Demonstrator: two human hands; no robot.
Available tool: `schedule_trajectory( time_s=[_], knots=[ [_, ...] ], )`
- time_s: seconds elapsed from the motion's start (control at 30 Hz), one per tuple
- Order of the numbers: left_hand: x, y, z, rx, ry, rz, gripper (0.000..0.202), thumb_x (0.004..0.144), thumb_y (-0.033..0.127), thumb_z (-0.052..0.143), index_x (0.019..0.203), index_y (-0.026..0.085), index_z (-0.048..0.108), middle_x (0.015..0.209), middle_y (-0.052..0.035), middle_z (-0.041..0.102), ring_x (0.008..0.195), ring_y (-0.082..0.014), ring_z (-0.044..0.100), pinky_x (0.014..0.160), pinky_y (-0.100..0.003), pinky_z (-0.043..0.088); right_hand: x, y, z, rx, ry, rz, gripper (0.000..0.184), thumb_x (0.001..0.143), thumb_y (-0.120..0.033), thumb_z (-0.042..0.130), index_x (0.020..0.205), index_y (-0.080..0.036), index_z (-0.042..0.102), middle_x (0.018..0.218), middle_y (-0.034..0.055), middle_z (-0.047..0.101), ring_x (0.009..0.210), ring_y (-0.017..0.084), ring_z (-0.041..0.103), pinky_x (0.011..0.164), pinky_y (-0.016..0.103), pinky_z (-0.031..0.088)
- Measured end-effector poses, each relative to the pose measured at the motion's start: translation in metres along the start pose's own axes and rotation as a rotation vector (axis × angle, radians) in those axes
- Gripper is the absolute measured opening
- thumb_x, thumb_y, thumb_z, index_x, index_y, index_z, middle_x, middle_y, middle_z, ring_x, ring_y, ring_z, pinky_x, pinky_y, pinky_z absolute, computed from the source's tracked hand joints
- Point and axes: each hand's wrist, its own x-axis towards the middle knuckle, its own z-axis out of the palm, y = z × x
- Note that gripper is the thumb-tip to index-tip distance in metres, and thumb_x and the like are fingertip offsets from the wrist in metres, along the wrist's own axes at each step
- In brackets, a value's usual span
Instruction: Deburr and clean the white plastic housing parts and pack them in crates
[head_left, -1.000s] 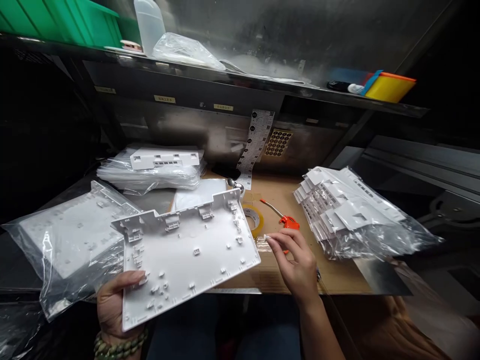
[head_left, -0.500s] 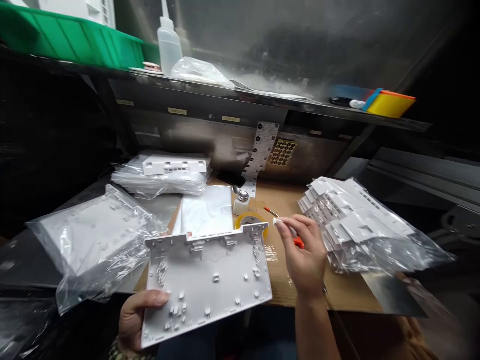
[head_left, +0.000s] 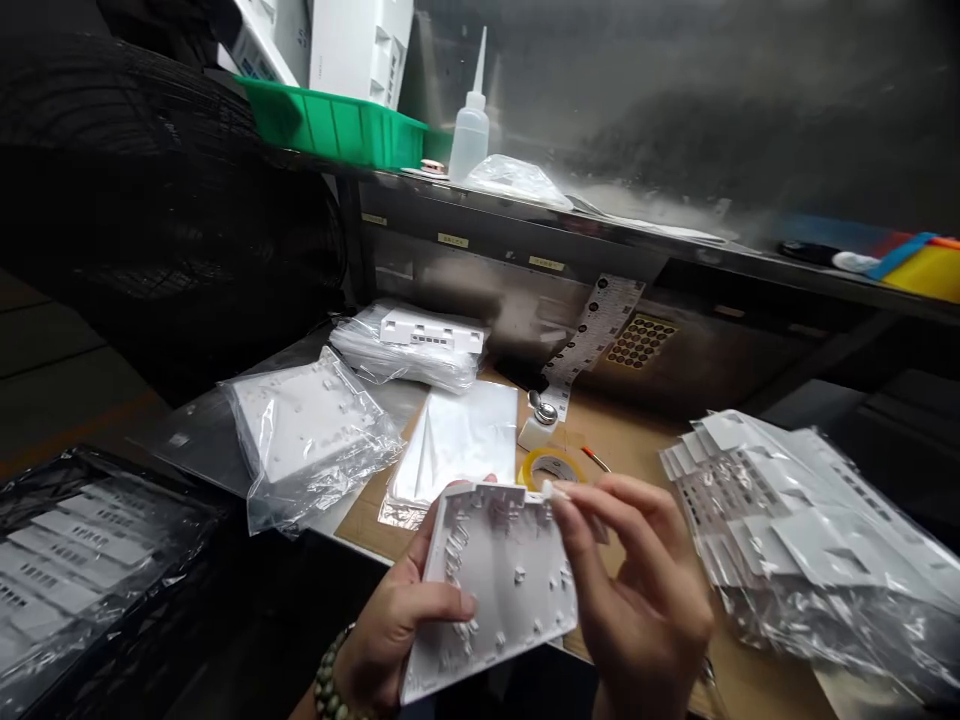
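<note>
Gripping the white plastic panel [head_left: 502, 590] by its left edge above the worktop's [head_left: 637, 445] near edge, the left hand [head_left: 397, 625] keeps its fingers clamped, ribbed face upturned and open to the right hand [head_left: 645, 600], whose fingers pinch a small white piece [head_left: 556, 490] at the panel's top right corner.

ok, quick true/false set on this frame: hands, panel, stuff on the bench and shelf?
1. The left hand holds the white plastic panel. True.
2. The right hand is empty. False: it pinches a small white piece at the panel's top edge.
3. The green bin sits on the floor. False: it is up on the shelf.
4. The tape roll lies on the bench beyond the panel. True.
5. The squeeze bottle lies tipped over. False: it stands upright on the shelf.
</note>
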Motion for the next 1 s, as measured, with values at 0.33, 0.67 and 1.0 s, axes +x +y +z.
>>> schedule_trajectory(
  time_s=[0.33,0.67,1.0],
  knots=[
    [-0.012,-0.002,0.015,0.037,-0.087,0.027,0.101,0.059,0.000,0.074,0.150,0.034,0.046,0.115,-0.0050,0.075,0.102,-0.0276,0.072,0.077,-0.028,0.051,0.002,-0.011,0.015,-0.082,-0.059,-0.128,0.018,0.088,-0.009,0.073,0.102,-0.020,0.075,0.097,0.0033,0.062,0.086,0.015,0.065,0.076,0.028,0.055],
    [-0.018,-0.004,0.018,0.003,0.004,0.087,0.102,0.059,-0.001,0.071,0.150,0.036,0.044,0.118,-0.0040,0.074,0.100,-0.0254,0.071,0.078,-0.028,0.050,-0.001,-0.004,0.014,-0.128,-0.059,-0.176,0.020,0.087,-0.009,0.076,0.103,-0.021,0.076,0.099,0.0039,0.063,0.086,0.015,0.064,0.077,0.030,0.055],
    [-0.031,-0.003,0.026,-0.029,0.035,0.199,0.095,0.061,-0.002,0.072,0.145,0.037,0.052,0.136,-0.0028,0.068,0.119,-0.0284,0.066,0.082,-0.027,0.051,0.001,-0.029,0.024,-0.102,-0.014,-0.213,0.018,0.087,-0.012,0.076,0.103,-0.020,0.076,0.098,0.0040,0.063,0.086,0.015,0.065,0.078,0.029,0.055]
  ],
)
